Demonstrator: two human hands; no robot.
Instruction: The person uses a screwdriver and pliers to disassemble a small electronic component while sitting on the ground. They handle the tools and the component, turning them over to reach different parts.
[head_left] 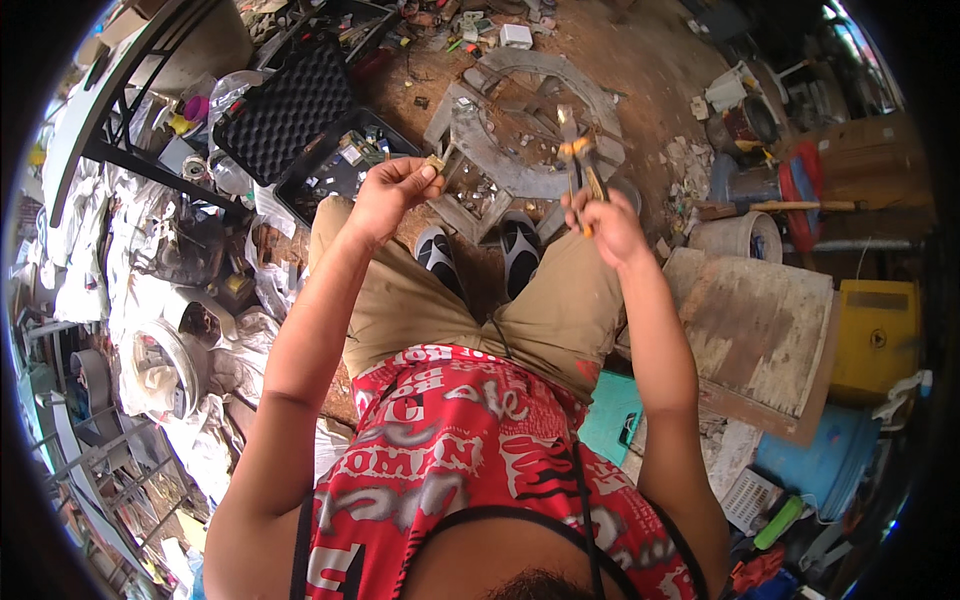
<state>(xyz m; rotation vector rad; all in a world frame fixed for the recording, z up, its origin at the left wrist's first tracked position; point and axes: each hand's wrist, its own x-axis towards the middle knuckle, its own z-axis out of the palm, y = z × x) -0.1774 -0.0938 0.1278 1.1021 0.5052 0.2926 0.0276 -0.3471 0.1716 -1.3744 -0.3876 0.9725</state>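
At left, an open black case with a foam-lined lid (285, 112) lies beyond your left hand (392, 197), whose fingers pinch a small yellowish-brown piece (435, 162). Ahead lies a grey frame with a round opening (535, 182), partly hidden by the metal pliers with orange-and-black handles (577, 148); your right hand (614, 226) has its fingers wrapped around those handles.

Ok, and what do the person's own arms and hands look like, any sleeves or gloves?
No sleeves or gloves: the left arm and right arm are bare, with no watch or band visible on either wrist. The left hand and right hand are uncovered. The sleeveless red top has white, grey and black print and black trim.
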